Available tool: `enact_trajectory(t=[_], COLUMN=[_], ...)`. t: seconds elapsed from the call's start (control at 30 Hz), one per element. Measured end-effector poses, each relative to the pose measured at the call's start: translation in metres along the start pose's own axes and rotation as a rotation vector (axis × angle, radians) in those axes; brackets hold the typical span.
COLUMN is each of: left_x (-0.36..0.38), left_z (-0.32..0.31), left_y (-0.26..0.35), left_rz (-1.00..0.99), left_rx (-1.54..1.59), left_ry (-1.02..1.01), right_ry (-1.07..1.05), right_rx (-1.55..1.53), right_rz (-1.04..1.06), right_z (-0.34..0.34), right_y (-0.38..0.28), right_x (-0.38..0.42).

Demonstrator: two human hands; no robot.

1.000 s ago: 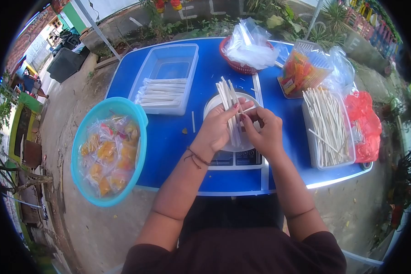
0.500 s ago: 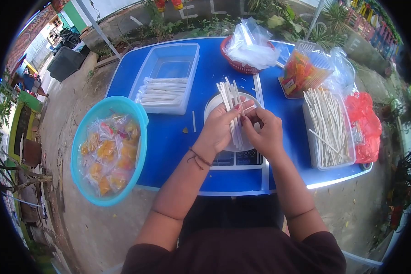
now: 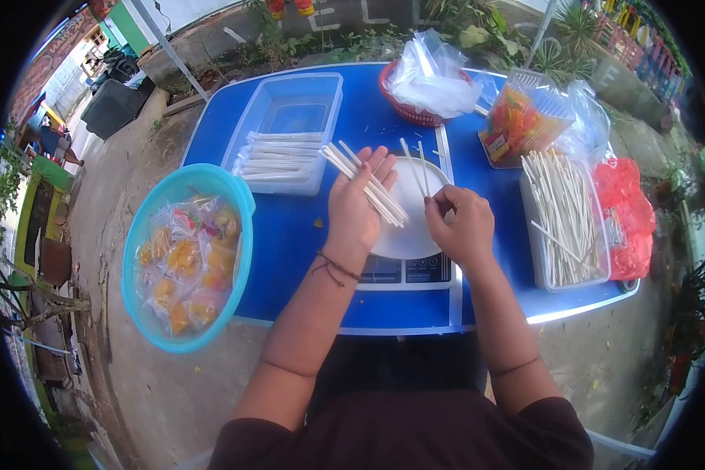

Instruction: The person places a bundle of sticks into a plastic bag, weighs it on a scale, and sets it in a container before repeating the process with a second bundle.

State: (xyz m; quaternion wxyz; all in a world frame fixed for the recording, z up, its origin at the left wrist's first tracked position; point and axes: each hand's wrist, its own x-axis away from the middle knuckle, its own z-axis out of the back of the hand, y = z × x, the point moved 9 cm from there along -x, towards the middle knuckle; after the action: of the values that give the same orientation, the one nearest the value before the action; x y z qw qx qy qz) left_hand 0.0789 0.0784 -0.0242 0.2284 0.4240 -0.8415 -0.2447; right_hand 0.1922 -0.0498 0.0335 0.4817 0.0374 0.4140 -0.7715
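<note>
A bundle of several white sticks (image 3: 366,185) lies across the palm of my left hand (image 3: 358,202), its thumb over them. To the right, my right hand (image 3: 460,222) pinches a couple of white sticks (image 3: 420,167) by their lower ends. Both hands are over the round white plate (image 3: 407,235) of a kitchen scale (image 3: 427,270), whose buttons face me. Right of my hands, a clear container (image 3: 564,219) is packed with many loose white sticks. Wrapped bundles of white sticks (image 3: 280,157) fill the near half of a clear tray (image 3: 278,188) at the left.
A turquoise basin (image 3: 247,205) with several bagged snacks stands at the left. At the back are a red basket (image 3: 419,117) of plastic bags and a clear container (image 3: 529,117) of orange packets. A red plastic bag (image 3: 627,215) lies at the far right of the blue table (image 3: 290,266).
My hands have moved apart. The bundle has tilted to the left in my left hand, and a couple of sticks are now separate in my right hand.
</note>
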Motion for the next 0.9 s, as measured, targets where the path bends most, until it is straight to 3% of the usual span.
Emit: enact_trajectory(t=[0.17, 0.57, 0.9], left_x=[-0.001, -0.002, 0.009], left_z=[0.002, 0.002, -0.024], left_y=[-0.003, -0.004, -0.017], left_rz=[0.027, 0.043, 0.166], left_rx=[0.031, 0.046, -0.034], left_ry=[-0.009, -0.011, -0.201], right_ry=[0.023, 0.159, 0.045], right_rx=[0.111, 0.025, -0.070], right_rz=[0.158, 0.205, 0.311], right_z=[0.000, 0.011, 0.003], right_y=[-0.012, -0.014, -0.032], right_x=[0.001, -0.002, 0.004])
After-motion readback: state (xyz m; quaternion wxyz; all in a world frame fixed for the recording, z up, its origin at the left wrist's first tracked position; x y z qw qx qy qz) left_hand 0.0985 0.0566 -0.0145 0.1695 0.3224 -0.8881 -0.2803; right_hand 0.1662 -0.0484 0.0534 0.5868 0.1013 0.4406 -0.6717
